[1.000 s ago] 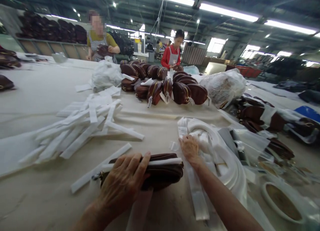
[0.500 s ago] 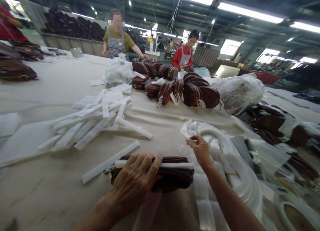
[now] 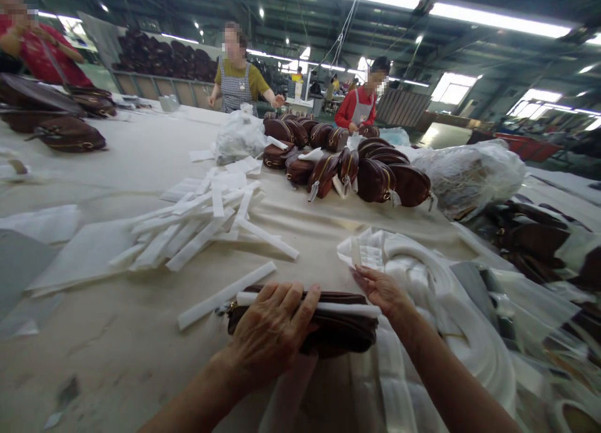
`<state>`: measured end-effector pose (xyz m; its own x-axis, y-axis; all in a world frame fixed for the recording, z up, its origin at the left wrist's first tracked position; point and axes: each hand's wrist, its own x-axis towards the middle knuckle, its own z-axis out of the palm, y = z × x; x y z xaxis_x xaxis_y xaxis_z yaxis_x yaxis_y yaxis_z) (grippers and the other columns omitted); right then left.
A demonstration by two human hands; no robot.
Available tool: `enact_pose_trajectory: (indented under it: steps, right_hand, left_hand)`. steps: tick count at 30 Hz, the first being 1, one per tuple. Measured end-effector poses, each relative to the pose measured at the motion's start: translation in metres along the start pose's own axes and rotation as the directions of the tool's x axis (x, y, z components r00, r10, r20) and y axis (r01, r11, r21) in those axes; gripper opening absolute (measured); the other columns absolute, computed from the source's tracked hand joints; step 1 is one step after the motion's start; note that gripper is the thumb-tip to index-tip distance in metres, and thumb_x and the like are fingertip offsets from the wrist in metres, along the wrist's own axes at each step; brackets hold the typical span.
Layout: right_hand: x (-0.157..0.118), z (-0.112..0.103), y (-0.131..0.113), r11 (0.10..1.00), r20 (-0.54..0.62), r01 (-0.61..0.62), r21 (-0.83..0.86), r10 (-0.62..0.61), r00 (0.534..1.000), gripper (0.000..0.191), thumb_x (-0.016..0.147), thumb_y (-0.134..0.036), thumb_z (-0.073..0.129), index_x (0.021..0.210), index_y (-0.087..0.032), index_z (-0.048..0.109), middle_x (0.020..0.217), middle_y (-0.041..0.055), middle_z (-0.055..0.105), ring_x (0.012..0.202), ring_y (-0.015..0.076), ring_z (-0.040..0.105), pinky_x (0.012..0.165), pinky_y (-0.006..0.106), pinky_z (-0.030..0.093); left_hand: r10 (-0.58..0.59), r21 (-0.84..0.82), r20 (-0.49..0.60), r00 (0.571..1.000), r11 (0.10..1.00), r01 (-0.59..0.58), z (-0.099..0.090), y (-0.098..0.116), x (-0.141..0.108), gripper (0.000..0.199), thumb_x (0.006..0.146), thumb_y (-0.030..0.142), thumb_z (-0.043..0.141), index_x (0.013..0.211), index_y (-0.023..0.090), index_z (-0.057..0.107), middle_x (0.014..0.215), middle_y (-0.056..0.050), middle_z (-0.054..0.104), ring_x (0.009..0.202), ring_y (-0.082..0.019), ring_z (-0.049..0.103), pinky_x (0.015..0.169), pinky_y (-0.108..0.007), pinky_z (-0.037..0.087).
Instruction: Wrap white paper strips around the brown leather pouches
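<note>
My left hand (image 3: 277,323) lies over a dark brown leather bag (image 3: 347,339), fingers bent around its top and gripping it. A white foam strip (image 3: 347,309) runs lengthwise along the bag under that hand, its right end sticking out past the bag. A metal zipper end (image 3: 230,306) shows at the bag's left. My right hand (image 3: 382,290) is just above the bag's right end, thumb and fingers pinched together. Whatever is between those fingertips is too small to make out. Right behind the fingertips lies the end of a white foam roll (image 3: 370,248).
Loose white foam strips (image 3: 206,223) are heaped at left centre. Several brown bags (image 3: 375,176) stand at the back beside a plastic-wrapped bundle (image 3: 474,173). More bags (image 3: 70,132) lie far left. Co-workers (image 3: 239,76) stand across the table. Clear plastic sheets (image 3: 530,301) lie at right.
The view has swung left, so things appear further right. My right hand has come lower and closer to the bag's right end. My left hand stays on the bag.
</note>
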<state>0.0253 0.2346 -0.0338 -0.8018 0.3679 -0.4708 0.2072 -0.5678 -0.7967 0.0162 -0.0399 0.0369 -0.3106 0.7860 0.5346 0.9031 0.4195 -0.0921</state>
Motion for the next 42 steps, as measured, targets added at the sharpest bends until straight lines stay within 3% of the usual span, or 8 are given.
enact_pose_trajectory:
  steps: [7,13,15,18,20,31,36,42]
  right_hand:
    - [-0.02,0.0,-0.007,0.991,0.148,-0.117,-0.069,0.126,0.981,0.01,0.068,-0.004,0.066,0.07,-0.012,0.061,0.06,0.0026,0.064,0.053,0.0119,0.064,0.052,0.019,0.055]
    - [-0.018,0.041,-0.022,0.993,0.243,0.064,-0.101,-0.038,0.969,0.018,0.063,-0.008,0.074,0.075,-0.017,0.065,0.065,-0.0032,0.066,0.056,0.008,0.06,0.056,0.016,0.051]
    - [-0.029,0.06,-0.028,0.93,0.411,0.314,-0.191,-0.215,0.886,0.018,0.065,-0.015,0.077,0.081,-0.02,0.069,0.078,-0.0017,0.07,0.069,0.0092,0.063,0.065,0.017,0.051]
    - [-0.048,0.078,-0.038,0.636,0.811,0.719,-0.281,-0.243,0.532,0.013,0.079,-0.029,0.068,0.084,-0.019,0.074,0.088,0.0044,0.069,0.079,0.0133,0.064,0.071,0.023,0.05]
    - [-0.053,0.082,-0.042,0.495,0.905,0.826,-0.27,-0.162,0.393,0.021,0.087,-0.033,0.06,0.089,-0.019,0.075,0.088,0.0067,0.068,0.08,0.0137,0.064,0.071,0.023,0.05]
    - [-0.064,0.081,-0.044,0.5,0.92,0.82,-0.279,-0.105,0.378,0.038,0.091,-0.044,0.051,0.081,-0.015,0.074,0.092,0.0087,0.064,0.083,0.0164,0.062,0.072,0.024,0.049]
    - [-0.073,0.092,-0.057,0.312,0.918,0.912,-0.267,-0.205,0.339,0.024,0.092,-0.029,0.051,0.092,-0.018,0.072,0.086,0.006,0.061,0.079,0.0132,0.058,0.069,0.021,0.048]
    - [-0.087,0.106,-0.068,0.094,0.993,0.993,-0.074,-0.082,0.082,0.023,0.093,-0.022,0.049,0.097,-0.023,0.072,0.089,0.004,0.058,0.085,0.0132,0.058,0.077,0.023,0.047]
  left_hand:
    - [-0.003,-0.004,0.004,1.0,1.0,0.003,0.002,0.0,-0.001,0.037,0.095,0.027,0.043,0.126,0.008,0.046,0.102,-0.014,0.06,0.086,-0.026,0.056,0.078,-0.041,0.044]
    - [-0.003,-0.028,-0.005,1.0,1.0,0.002,0.0,-0.001,0.0,0.038,0.094,0.027,0.043,0.125,0.006,0.045,0.102,-0.015,0.061,0.086,-0.027,0.058,0.077,-0.042,0.046]
    - [-0.019,-0.045,-0.025,1.0,0.999,0.018,-0.001,-0.001,0.001,0.038,0.095,0.029,0.041,0.123,0.004,0.045,0.102,-0.016,0.061,0.088,-0.027,0.059,0.078,-0.042,0.047]
    - [-0.069,-0.087,-0.018,0.997,0.994,0.068,-0.002,0.0,0.001,0.035,0.096,0.033,0.037,0.115,0.006,0.049,0.092,-0.014,0.064,0.08,-0.025,0.06,0.073,-0.04,0.049]
    - [-0.123,-0.107,-0.007,0.992,0.987,0.122,-0.002,0.001,-0.001,0.034,0.097,0.034,0.034,0.112,0.008,0.05,0.085,-0.011,0.065,0.073,-0.022,0.061,0.069,-0.037,0.05]
    - [-0.151,-0.184,-0.123,0.981,0.975,0.127,0.001,-0.003,0.003,0.059,0.097,0.036,0.034,0.135,-0.007,0.023,0.109,-0.022,0.062,0.093,-0.027,0.06,0.083,-0.041,0.049]
    - [-0.15,-0.194,-0.103,0.983,0.973,0.128,-0.002,-0.002,0.005,0.044,0.097,0.037,0.034,0.12,0.001,0.043,0.098,-0.018,0.065,0.089,-0.027,0.061,0.081,-0.043,0.049]
    - [-0.143,-0.243,-0.15,0.978,0.964,0.104,0.003,-0.005,0.001,0.034,0.095,0.031,0.038,0.119,0.008,0.047,0.101,-0.014,0.066,0.095,-0.025,0.062,0.083,-0.039,0.049]
